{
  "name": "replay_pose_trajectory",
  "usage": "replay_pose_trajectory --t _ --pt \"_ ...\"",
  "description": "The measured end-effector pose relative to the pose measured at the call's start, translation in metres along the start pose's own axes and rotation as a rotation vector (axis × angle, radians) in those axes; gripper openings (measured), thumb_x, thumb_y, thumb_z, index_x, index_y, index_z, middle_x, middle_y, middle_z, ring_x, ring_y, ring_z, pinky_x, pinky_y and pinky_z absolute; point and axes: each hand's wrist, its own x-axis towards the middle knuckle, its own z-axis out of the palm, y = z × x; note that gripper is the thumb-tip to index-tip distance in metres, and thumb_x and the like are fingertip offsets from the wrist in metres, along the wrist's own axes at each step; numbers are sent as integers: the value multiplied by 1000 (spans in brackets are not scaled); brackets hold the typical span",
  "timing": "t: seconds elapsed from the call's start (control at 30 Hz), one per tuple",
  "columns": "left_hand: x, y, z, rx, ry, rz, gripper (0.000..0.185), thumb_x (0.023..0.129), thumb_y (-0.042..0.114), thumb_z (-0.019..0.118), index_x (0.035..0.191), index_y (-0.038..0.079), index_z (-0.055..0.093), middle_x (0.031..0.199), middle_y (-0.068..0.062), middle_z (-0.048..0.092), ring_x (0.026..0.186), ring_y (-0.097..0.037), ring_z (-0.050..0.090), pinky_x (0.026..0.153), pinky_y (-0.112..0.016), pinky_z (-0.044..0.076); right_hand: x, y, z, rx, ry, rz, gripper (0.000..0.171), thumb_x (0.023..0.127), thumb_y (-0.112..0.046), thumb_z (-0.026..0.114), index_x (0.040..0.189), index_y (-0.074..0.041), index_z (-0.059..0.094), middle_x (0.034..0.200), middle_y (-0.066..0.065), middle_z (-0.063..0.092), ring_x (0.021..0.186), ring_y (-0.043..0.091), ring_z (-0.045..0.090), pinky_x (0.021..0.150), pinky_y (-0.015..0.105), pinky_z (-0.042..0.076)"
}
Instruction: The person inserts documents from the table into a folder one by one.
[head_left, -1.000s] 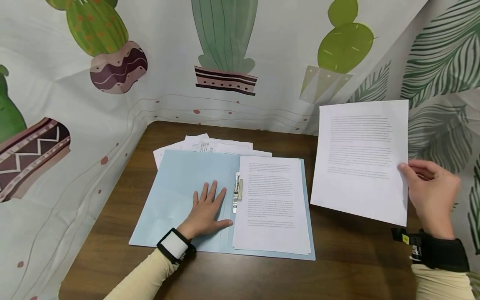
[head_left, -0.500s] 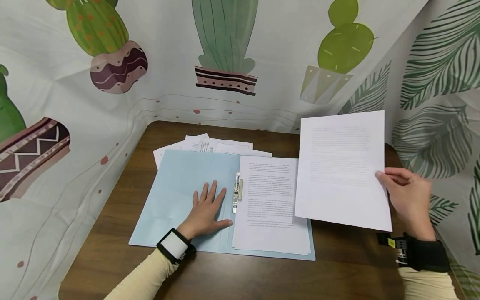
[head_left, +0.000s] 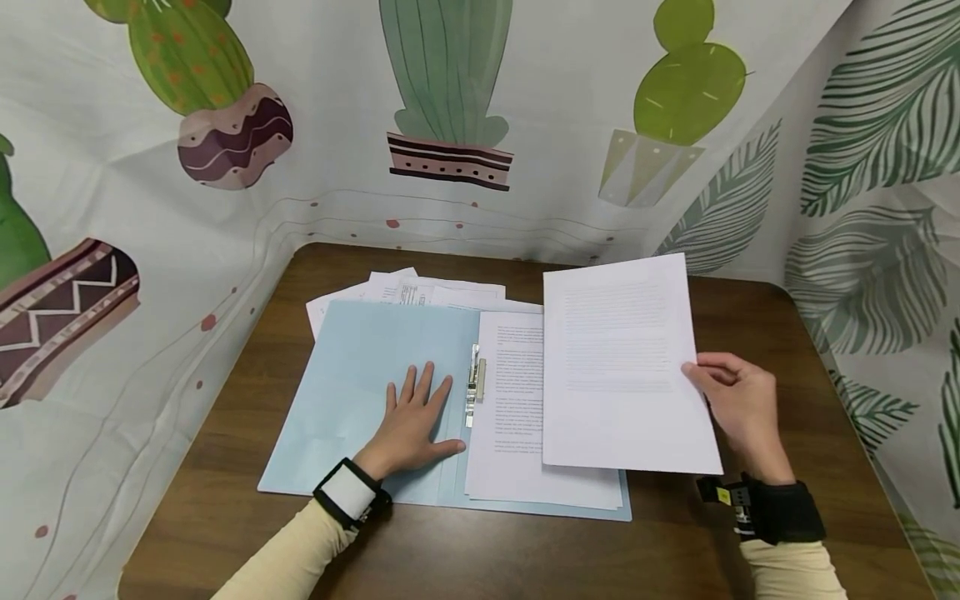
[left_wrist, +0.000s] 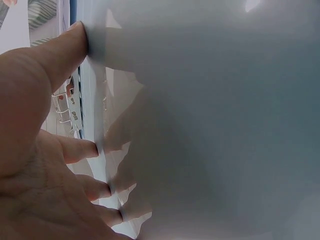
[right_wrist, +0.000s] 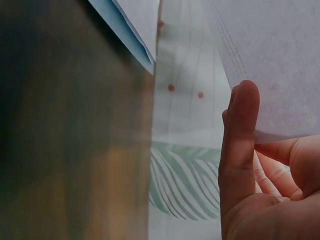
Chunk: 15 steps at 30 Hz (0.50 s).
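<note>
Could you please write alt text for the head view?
A right hand holds a printed sheet by its edge, partly over the page in an open blue folder on a table. The left hand rests on the folder's left side. Papers show behind it.

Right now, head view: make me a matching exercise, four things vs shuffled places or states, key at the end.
1. Left hand
2. Right hand
3. Metal file clip
4. Loose papers

A. partly covered, sticking out past the far edge of the light-blue folder
B. holding a printed sheet by its edge
C. just left of the printed pages in the folder
D. spread on the folder's bare left cover

Pairs: 1-D, 2-B, 3-C, 4-A
</note>
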Motion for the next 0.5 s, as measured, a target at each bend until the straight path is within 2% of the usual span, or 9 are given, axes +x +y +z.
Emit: replay_pose_trajectory --t 0.13,0.5 --pt "0 0 0 -1 -6 1 102 83 57 80 159 3 36 168 -27 12 154 -51 2 113 -77 6 -9 1 15 25 -31 1 32 98 -26 73 117 -1 74 107 21 75 73 12 68 60 21 54" --pt "1 1 2 3 -11 -5 102 84 57 79 159 4 36 168 -26 11 154 -51 1 113 -77 6 -25 6 48 60 -91 51 26 97 -23 74 113 -3 75 102 17 76 77 18 69 63 24 54"
